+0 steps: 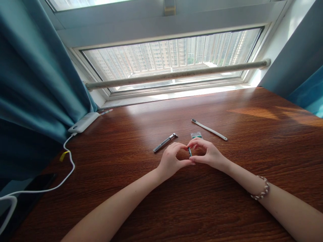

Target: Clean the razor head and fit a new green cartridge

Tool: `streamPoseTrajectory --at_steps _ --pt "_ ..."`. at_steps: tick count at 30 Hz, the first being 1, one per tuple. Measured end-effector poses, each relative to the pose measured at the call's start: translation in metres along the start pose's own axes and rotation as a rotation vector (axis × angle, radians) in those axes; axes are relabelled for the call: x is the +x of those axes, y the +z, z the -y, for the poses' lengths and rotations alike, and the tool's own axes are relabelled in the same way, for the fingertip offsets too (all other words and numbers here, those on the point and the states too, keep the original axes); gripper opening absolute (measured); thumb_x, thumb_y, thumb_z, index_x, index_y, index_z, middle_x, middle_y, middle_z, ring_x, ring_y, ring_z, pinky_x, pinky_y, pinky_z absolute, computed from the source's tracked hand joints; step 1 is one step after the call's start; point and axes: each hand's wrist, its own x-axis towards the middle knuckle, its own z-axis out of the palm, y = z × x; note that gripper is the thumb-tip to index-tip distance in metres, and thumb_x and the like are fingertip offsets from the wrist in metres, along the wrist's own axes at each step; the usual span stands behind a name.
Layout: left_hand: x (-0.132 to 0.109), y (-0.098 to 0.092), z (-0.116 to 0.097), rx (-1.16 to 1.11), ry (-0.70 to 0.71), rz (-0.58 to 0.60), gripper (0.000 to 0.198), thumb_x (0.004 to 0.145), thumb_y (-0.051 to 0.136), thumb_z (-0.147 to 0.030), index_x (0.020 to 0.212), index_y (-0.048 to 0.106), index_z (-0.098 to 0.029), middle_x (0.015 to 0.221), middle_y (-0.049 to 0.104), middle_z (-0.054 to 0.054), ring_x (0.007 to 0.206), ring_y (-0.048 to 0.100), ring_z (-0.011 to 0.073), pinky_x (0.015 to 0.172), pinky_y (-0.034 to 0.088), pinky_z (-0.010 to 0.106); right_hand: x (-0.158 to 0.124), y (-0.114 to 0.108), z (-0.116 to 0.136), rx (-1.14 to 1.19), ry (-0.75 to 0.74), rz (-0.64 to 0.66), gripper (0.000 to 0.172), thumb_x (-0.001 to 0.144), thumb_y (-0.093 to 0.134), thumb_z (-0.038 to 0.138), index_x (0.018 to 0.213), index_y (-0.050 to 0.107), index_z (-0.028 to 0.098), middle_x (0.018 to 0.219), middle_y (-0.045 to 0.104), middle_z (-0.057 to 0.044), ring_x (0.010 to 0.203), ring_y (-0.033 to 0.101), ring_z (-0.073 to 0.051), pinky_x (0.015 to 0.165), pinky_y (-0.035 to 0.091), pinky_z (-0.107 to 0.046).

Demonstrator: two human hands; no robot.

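A small dark piece (190,152) is located just below the centre of the frame, pinched endwise between thumb and fingers of the right hand (210,155); the left hand (173,158) closes in against it with its fingertips, although whether it also grips cannot be told. Directly above lies a clear case (196,135), with a grey handle (164,144) to the left and a white toothbrush (210,130) to the upper right, all on the table (136,208).
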Motion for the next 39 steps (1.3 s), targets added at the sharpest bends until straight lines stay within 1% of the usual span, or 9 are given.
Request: streamPoseTrajectory --at_steps 2,6,10,15,19,21,26,32,39 --pt "0.0 0.0 -0.002 -0.046 -0.05 0.022 0.04 0.06 0.071 -0.04 0.092 0.059 -0.018 0.092 0.062 0.007 0.088 0.056 0.0206 0.082 0.042 0.034 0.003 -0.003 -0.004 0.174 0.1 -0.089 0.031 0.064 0.071 0.029 0.091 0.062 0.019 0.09 0.061 -0.004 0.083 0.056 -0.016 0.077 0.045 -0.03" --pt "0.0 0.003 -0.003 -0.205 -0.225 -0.009 0.033 0.07 0.064 -0.035 0.097 0.058 -0.018 0.1 0.06 0.008 0.092 0.056 0.0199 0.084 0.043 0.034 0.011 -0.024 -0.014 0.525 0.251 -0.457 0.03 0.06 0.074 0.032 0.082 0.064 0.015 0.084 0.064 -0.005 0.081 0.06 -0.016 0.08 0.047 -0.031" --pt "0.002 0.009 -0.002 -0.586 -0.455 -0.045 0.032 0.072 0.062 -0.028 0.101 0.057 -0.015 0.106 0.059 0.01 0.097 0.057 0.0198 0.09 0.041 0.035 0.016 -0.043 -0.021 0.566 0.292 -0.613 0.03 0.056 0.076 0.034 0.075 0.064 0.014 0.08 0.063 -0.004 0.082 0.061 -0.016 0.081 0.049 -0.031" --pt "0.011 0.015 -0.01 -1.029 -0.669 -0.142 0.031 0.065 0.068 -0.014 0.094 0.058 -0.012 0.111 0.058 0.012 0.103 0.055 0.0195 0.097 0.035 0.032 0.015 -0.036 -0.022 0.551 0.347 -0.616 0.029 0.054 0.078 0.032 0.069 0.064 0.012 0.071 0.063 -0.003 0.073 0.061 -0.013 0.076 0.05 -0.025" --pt "0.025 0.018 -0.024 -1.294 -0.81 -0.159 0.024 0.067 0.064 -0.007 0.09 0.056 -0.011 0.106 0.059 0.013 0.1 0.057 0.0199 0.093 0.039 0.032 0.014 -0.025 -0.02 0.546 0.341 -0.601 0.032 0.053 0.077 0.035 0.071 0.063 0.013 0.071 0.063 -0.003 0.072 0.062 -0.013 0.073 0.05 -0.025" --pt "0.031 0.02 -0.028 -1.301 -0.854 -0.188 0.021 0.068 0.062 -0.005 0.087 0.055 -0.011 0.099 0.061 0.013 0.093 0.06 0.0195 0.089 0.042 0.033 0.013 -0.023 -0.019 0.541 0.331 -0.596 0.032 0.053 0.077 0.035 0.072 0.063 0.013 0.072 0.063 -0.003 0.074 0.062 -0.014 0.075 0.05 -0.025" --pt "0.04 0.031 -0.023 -1.104 -0.864 -0.248 0.011 0.07 0.062 -0.008 0.08 0.057 -0.011 0.087 0.063 0.011 0.077 0.062 0.0149 0.081 0.046 0.032 0.013 -0.022 -0.017 0.539 0.322 -0.572 0.033 0.056 0.075 0.037 0.075 0.062 0.013 0.075 0.064 -0.003 0.077 0.062 -0.015 0.079 0.049 -0.028" --pt "0.039 0.034 -0.005 -1.083 -0.758 -0.088 0.017 0.071 0.065 -0.019 0.084 0.061 -0.009 0.095 0.064 0.014 0.081 0.063 0.0182 0.082 0.046 0.034 0.011 -0.015 -0.015 0.484 0.314 -0.505 0.034 0.06 0.072 0.038 0.08 0.062 0.012 0.08 0.065 -0.007 0.081 0.062 -0.019 0.082 0.048 -0.035" --pt "0.041 0.028 0.004 -1.21 -0.773 -0.005 0.025 0.068 0.068 -0.023 0.088 0.058 -0.011 0.095 0.064 0.013 0.083 0.064 0.0214 0.081 0.047 0.037 0.009 -0.012 -0.023 0.345 0.314 -0.491 0.038 0.061 0.072 0.037 0.087 0.061 0.012 0.088 0.065 -0.009 0.086 0.06 -0.022 0.086 0.044 -0.038"
